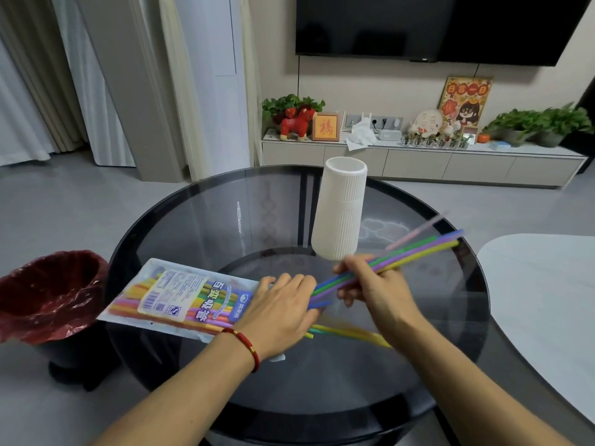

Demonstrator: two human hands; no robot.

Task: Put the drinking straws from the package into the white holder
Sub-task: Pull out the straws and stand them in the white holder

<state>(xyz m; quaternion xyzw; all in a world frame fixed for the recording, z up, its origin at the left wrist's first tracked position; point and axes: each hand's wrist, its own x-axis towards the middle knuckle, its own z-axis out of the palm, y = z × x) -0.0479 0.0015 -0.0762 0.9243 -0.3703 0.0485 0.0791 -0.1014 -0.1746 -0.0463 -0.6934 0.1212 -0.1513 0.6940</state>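
Note:
A clear package of coloured straws (pixel 180 294) lies on the round glass table (pixel 193 220), left of centre. My left hand (pixel 280 310) rests flat on its right end, holding it down. My right hand (pixel 373 284) grips a bundle of several straws (pixel 418 249) in blue, green, purple, yellow and pink; their far ends point up and to the right. The white ribbed holder (pixel 341 207) stands upright behind my right hand and looks empty at the rim. A few loose straws (pixel 351 333) lie on the glass below my hands.
A bin with a red liner (pixel 48 294) stands on the floor left of the table. A white tabletop (pixel 547 300) edges in at the right. A low cabinet with plants and ornaments (pixel 418 156) runs along the far wall under a television.

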